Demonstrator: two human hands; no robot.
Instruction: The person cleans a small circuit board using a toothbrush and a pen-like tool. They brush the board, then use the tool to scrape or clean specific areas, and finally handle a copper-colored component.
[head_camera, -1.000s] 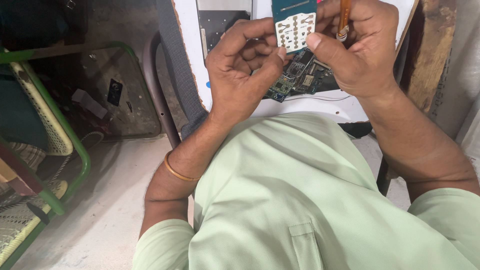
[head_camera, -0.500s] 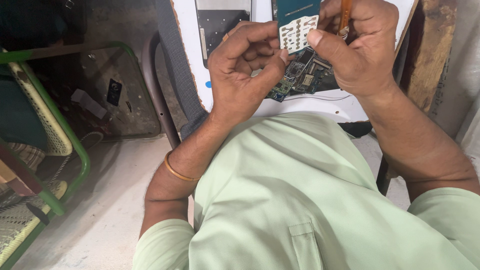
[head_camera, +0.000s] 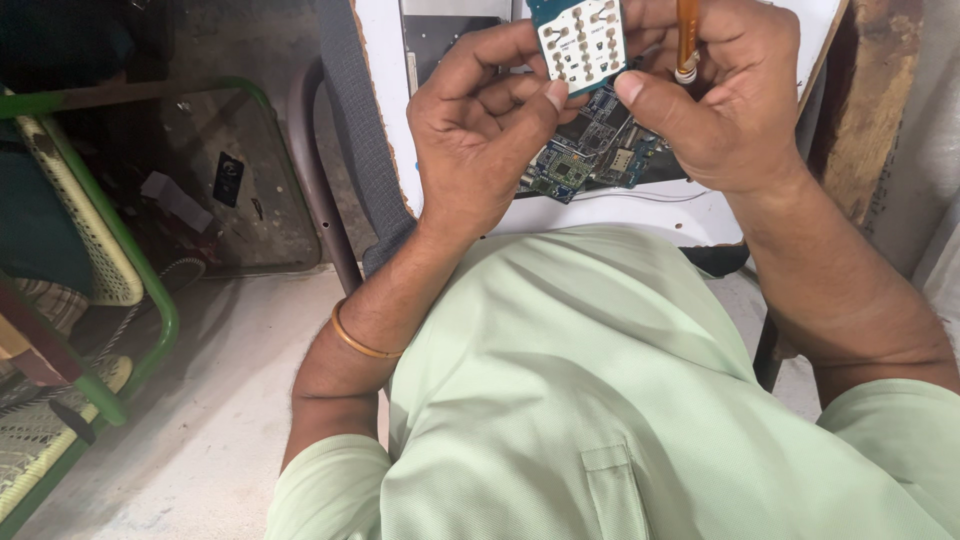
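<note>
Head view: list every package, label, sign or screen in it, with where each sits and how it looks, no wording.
No screens or signs show.
Dark card: small black rectangle with a pale mark, on the dim floor left of the left hand.
Pale packet: whitish oblong lying beside the card.
Keypad circuit board: teal, white pad panel, held by both hands; right hand also holds an orange tool.

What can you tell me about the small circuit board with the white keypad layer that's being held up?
The keypad circuit board is a small teal-edged rectangle faced with a white sheet dotted with round metal contacts. It is held upright near the top of the view, its upper end cut off. The left hand and right hand pinch it by its lower part.
</note>
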